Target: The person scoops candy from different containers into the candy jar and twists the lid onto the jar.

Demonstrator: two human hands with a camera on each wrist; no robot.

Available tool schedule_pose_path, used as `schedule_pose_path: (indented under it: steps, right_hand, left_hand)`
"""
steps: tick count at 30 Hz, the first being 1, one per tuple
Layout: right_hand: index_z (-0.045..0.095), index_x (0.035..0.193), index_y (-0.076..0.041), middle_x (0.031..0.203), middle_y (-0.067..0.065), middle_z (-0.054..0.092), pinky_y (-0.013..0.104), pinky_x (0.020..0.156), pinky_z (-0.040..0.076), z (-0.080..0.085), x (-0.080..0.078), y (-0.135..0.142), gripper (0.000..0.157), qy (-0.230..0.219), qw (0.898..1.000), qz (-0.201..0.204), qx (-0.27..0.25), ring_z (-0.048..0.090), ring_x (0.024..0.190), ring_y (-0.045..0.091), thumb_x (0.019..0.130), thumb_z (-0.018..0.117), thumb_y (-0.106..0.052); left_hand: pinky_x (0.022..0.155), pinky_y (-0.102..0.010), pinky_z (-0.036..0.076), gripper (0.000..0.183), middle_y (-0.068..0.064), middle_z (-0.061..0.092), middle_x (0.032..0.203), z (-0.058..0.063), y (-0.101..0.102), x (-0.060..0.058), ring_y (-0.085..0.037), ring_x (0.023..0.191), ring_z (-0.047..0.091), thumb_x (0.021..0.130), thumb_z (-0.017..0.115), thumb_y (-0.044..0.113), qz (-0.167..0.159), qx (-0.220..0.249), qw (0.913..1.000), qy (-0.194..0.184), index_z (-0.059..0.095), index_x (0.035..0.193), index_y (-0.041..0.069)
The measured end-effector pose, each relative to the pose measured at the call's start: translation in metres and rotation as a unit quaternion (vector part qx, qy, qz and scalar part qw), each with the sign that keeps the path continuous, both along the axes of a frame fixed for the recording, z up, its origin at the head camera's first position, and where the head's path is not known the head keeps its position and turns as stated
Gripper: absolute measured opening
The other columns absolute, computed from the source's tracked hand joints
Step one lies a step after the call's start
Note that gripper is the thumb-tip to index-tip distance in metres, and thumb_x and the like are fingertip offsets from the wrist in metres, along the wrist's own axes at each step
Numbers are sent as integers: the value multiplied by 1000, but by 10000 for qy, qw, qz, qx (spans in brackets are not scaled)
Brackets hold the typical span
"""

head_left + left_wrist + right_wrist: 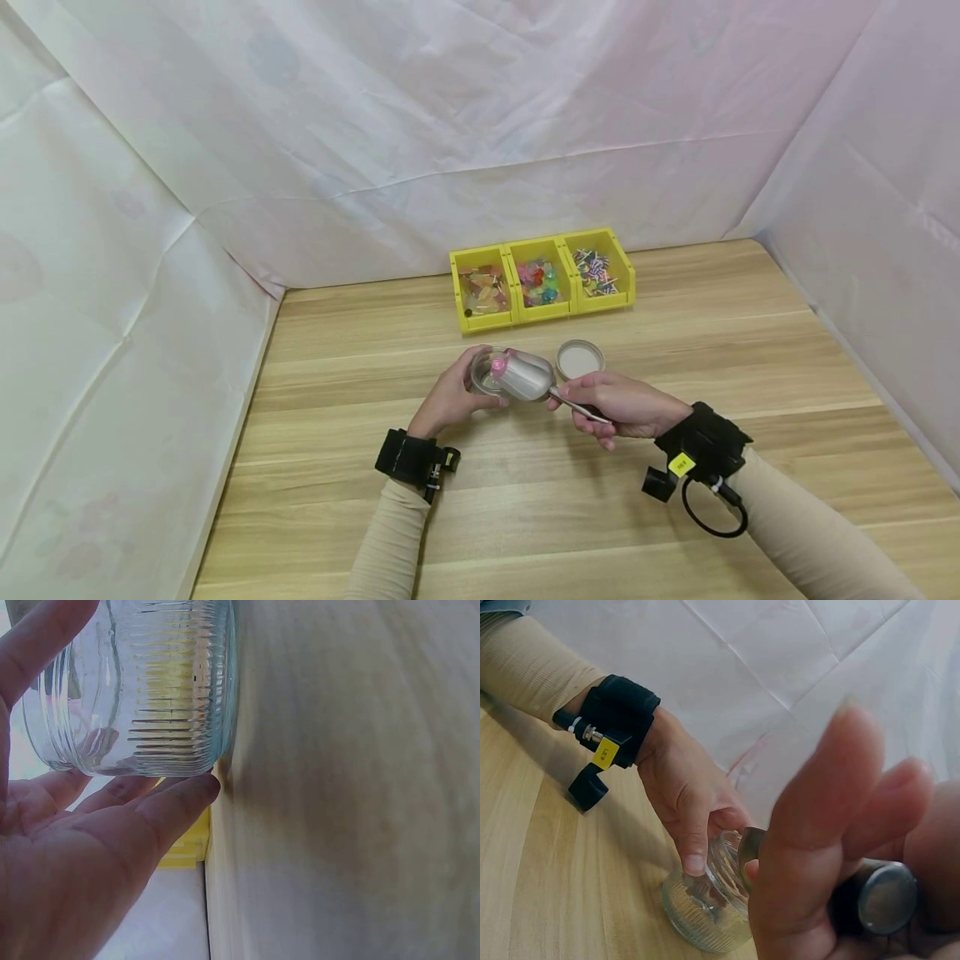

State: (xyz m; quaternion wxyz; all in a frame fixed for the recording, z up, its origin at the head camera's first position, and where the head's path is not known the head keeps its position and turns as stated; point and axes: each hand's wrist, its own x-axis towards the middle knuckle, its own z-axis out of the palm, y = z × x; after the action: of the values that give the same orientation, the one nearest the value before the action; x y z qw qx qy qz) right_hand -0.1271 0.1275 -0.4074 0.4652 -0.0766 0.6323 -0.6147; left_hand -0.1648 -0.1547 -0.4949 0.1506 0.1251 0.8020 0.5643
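Note:
My left hand is curled round a clear glass jar, thumb on one side and fingers on the other. The jar has a ribbed lower wall, and its mouth faces the scoop in the right wrist view. My right hand grips the handle of a metal scoop, whose bowl tips over the jar's mouth. A pink candy shows at the scoop's lip. Beside the right fingers lies a round lid on the table. In the right wrist view, my fingers hide most of the scoop.
Behind the hands stands a yellow three-part bin. Its left and middle compartments hold colourful wrapped-looking candies, the right one small striped lollipops. The wooden table meets white cloth walls at the back and sides.

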Motion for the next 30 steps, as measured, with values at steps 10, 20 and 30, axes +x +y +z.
schedule_pose_path:
  steps: [10, 20, 30]
  right_hand:
    - [54, 120, 2, 65, -3, 51, 21, 42, 48, 0, 0, 1, 37, 11, 10000, 24, 20, 43, 46, 4, 106, 45, -30]
    - [54, 121, 2, 65, -2, 50, 21, 42, 48, 0, 0, 0, 36, 50, 10000, 46, -26, 44, 46, 5, 107, 43, -29]
    - [54, 122, 3, 65, -2, 51, 21, 42, 48, -3, 0, 0, 36, 83, 9999, 45, -39, 44, 46, 5, 107, 41, -28]
  left_hand:
    - [114, -53, 35, 88, -16, 48, 148, 34, 3, 14, -37, 137, 44, 72, 86, 1, -26, 41, 9999, -130, 42, 147, 12]
    - [116, -50, 34, 91, -5, 46, 151, 1, -1, 1, -31, 140, 42, 67, 92, 17, -6, -12, 10000, -42, 44, 144, 30]
    - [115, -47, 36, 91, -4, 47, 151, 1, 0, 1, -29, 139, 44, 67, 92, 14, 11, -46, 10000, -17, 45, 143, 32]
